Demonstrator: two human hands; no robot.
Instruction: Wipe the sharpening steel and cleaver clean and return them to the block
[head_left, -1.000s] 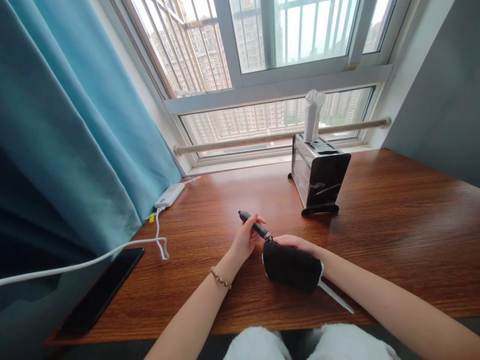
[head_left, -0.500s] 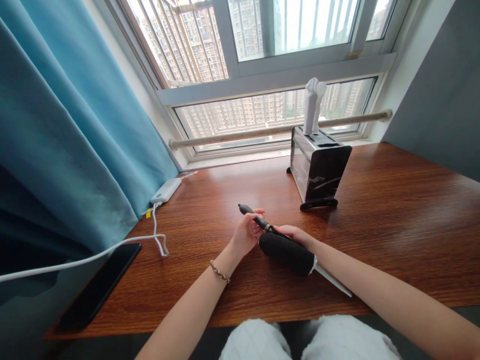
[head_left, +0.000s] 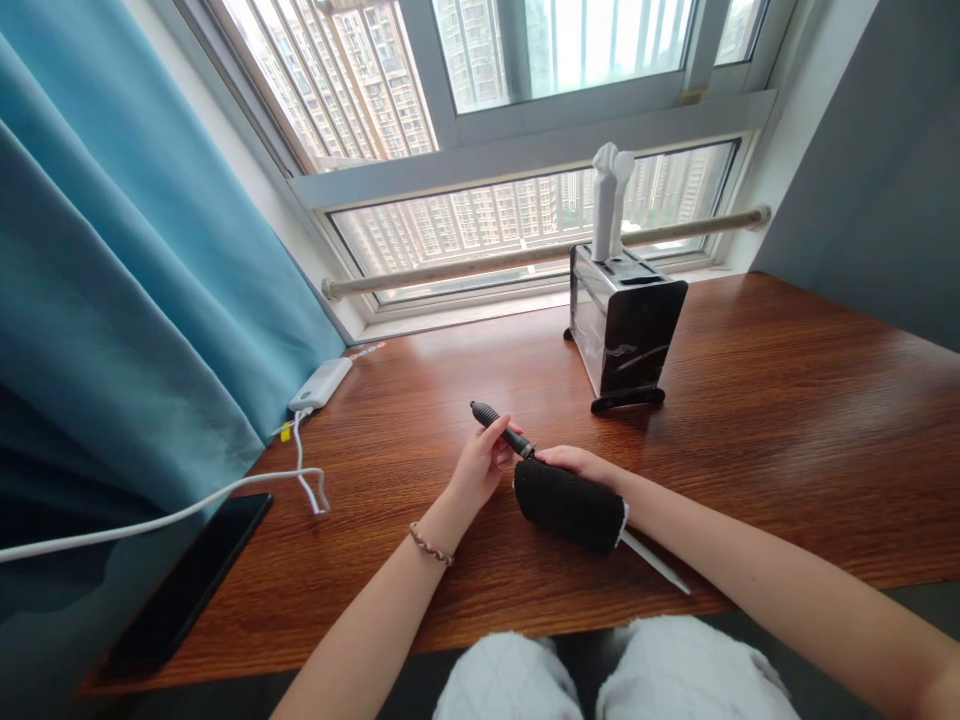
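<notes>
Near the table's front edge, my left hand (head_left: 484, 455) is closed around a black ribbed handle (head_left: 517, 438) that ends in a dark tip pointing away to the left. My right hand (head_left: 576, 462) is wrapped around the far side of a thick black fabric-like roll (head_left: 566, 508) with a fuzzy white edge. The handle meets the roll's left end. Out of the lower right end pokes a thin, pale, tapering rod (head_left: 656, 562). It lines up with the handle, but the roll hides whether they join. My right fingertips are partly hidden behind the roll.
A black and silver toaster-like box (head_left: 641, 335) with white tissue (head_left: 604, 205) standing up from its top is beyond my right hand. To the left are a white device (head_left: 321, 384), a white cable (head_left: 187, 515) and a black phone-like slab (head_left: 191, 580). Blue curtain (head_left: 142, 250) borders the table.
The view has shifted slightly, so the surroundings sit a little further left. The roll has turned a little, covering the dark clip-like part along its upper side. Both hands keep their hold.
</notes>
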